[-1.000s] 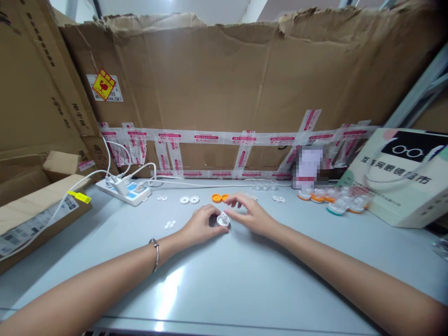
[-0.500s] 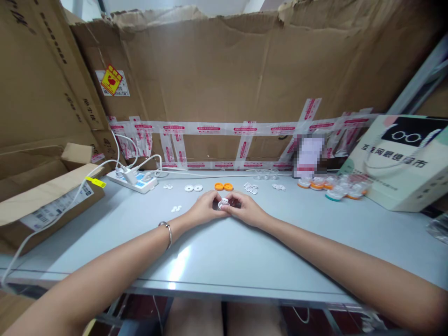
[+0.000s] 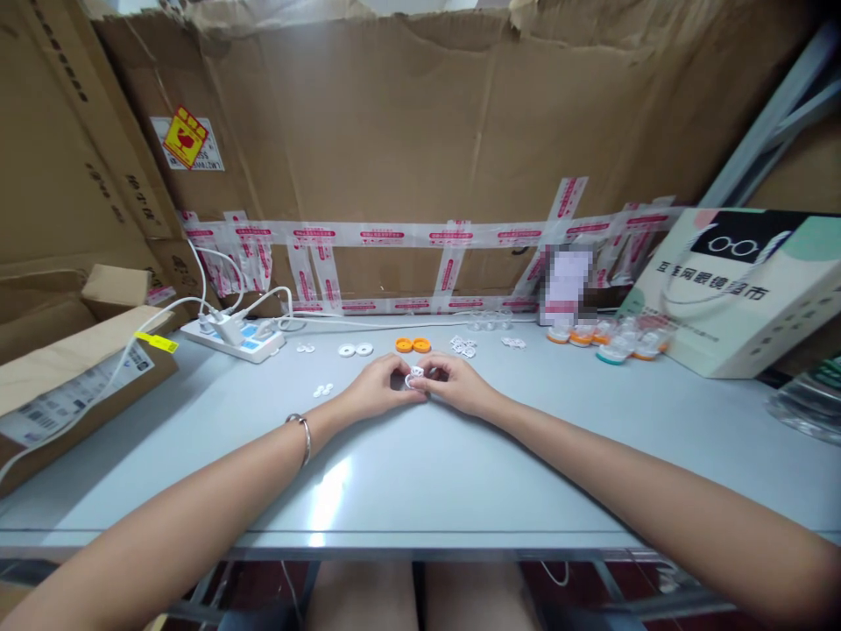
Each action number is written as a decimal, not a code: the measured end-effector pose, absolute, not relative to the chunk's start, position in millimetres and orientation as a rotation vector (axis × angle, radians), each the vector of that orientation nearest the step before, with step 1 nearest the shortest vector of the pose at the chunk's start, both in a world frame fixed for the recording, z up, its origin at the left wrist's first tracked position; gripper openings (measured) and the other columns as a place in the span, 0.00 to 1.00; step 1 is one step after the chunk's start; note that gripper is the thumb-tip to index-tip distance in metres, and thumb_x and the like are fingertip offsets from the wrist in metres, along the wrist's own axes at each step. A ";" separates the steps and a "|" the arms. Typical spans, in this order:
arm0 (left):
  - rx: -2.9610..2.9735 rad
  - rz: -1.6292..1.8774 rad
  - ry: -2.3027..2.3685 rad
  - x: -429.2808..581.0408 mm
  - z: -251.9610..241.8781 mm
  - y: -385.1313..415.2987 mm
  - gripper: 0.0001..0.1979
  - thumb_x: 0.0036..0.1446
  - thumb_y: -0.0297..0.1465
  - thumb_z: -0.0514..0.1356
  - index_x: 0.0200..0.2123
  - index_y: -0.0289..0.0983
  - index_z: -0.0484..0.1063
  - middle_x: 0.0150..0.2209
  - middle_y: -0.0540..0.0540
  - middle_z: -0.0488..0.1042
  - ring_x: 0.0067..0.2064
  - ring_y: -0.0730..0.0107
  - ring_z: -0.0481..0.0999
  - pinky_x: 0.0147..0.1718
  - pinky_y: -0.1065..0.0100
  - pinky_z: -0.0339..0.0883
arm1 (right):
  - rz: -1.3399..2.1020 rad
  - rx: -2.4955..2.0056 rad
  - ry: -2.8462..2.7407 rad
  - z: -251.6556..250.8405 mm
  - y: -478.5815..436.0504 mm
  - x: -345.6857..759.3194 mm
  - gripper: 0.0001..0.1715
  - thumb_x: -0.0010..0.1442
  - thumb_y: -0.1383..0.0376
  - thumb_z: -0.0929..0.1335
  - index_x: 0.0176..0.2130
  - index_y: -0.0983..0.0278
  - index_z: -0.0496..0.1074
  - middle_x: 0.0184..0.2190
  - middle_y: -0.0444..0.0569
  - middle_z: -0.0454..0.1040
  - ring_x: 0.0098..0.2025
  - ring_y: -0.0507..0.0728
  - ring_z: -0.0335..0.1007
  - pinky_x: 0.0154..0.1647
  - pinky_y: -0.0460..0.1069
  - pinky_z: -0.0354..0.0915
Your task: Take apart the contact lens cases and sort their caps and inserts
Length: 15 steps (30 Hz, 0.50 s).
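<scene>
R hand (image 3: 463, 386) is now joining L hand (image 3: 378, 386), both pinching small white pc. (image 3: 416, 373) mid-worktop (image 3: 473, 482); orange rings (image 3: 413, 345) are sitting behind, twd far edge. Prob. means both are working one pc.; fit's unclear.

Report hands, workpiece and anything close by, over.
Left hand, right hand: both on small round white plastic piece. Piece partly hidden. Two round orange plastic parts just beyond.
</scene>
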<state>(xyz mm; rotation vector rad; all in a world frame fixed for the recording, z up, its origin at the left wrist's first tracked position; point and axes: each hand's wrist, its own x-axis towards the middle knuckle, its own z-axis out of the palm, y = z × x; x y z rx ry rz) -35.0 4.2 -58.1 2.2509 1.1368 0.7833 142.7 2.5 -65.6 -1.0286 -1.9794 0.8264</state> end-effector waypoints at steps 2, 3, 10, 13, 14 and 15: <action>2.267 0.779 1.148 -34.3 -56.2 2.4 0.17 0.43 0.42 0.63 0.31 0.36 0.68 0.33 0.48 0.70 0.36 0.67 0.68 0.36 0.68 0.61 | 0.791 -1.014 -2.005 -64.6 -0.2 142.8 0.11 0.51 0.58 0.67 0.29 0.64 0.70 0.30 0.45 0.68 0.32 0.51 0.63 0.34 0.47 0.61; 2.269 0.778 1.158 -34.0 -55.4 1.4 0.16 0.43 0.41 0.63 0.31 0.36 0.68 0.33 0.47 0.70 0.36 0.67 0.69 0.37 0.68 0.61 | 0.750 -0.996 -2.021 -64.3 -2.0 142.8 0.09 0.52 0.59 0.67 0.29 0.63 0.70 0.31 0.45 0.69 0.33 0.52 0.64 0.35 0.48 0.61; 2.130 0.820 1.154 -31.5 -59.6 -1.1 0.15 0.41 0.37 0.64 0.33 0.36 0.69 0.35 0.47 0.73 0.38 0.66 0.71 0.38 0.68 0.63 | 0.328 -0.963 -2.191 -62.9 -13.8 139.1 0.05 0.58 0.65 0.63 0.33 0.62 0.68 0.35 0.49 0.70 0.41 0.56 0.64 0.45 0.54 0.56; 2.158 0.833 1.187 -30.5 -61.5 -1.8 0.14 0.41 0.38 0.63 0.31 0.36 0.70 0.35 0.47 0.74 0.37 0.66 0.72 0.37 0.69 0.64 | 0.294 -1.017 -2.222 -62.0 -15.5 138.1 0.05 0.59 0.66 0.61 0.33 0.63 0.66 0.34 0.49 0.70 0.41 0.56 0.64 0.44 0.54 0.55; 2.171 0.830 1.196 -30.1 -61.6 -2.2 0.14 0.41 0.38 0.63 0.31 0.36 0.69 0.35 0.47 0.74 0.37 0.66 0.72 0.37 0.69 0.64 | 0.307 -1.035 -2.222 -61.8 -15.6 138.0 0.05 0.59 0.66 0.61 0.32 0.63 0.65 0.34 0.49 0.70 0.41 0.56 0.64 0.44 0.53 0.55; 2.182 0.824 1.205 -29.7 -61.6 -2.9 0.14 0.42 0.39 0.63 0.31 0.36 0.69 0.35 0.47 0.74 0.37 0.66 0.72 0.37 0.69 0.64 | 0.318 -1.054 -2.218 -61.6 -15.6 138.0 0.05 0.59 0.66 0.61 0.31 0.63 0.65 0.34 0.48 0.70 0.41 0.56 0.64 0.43 0.53 0.55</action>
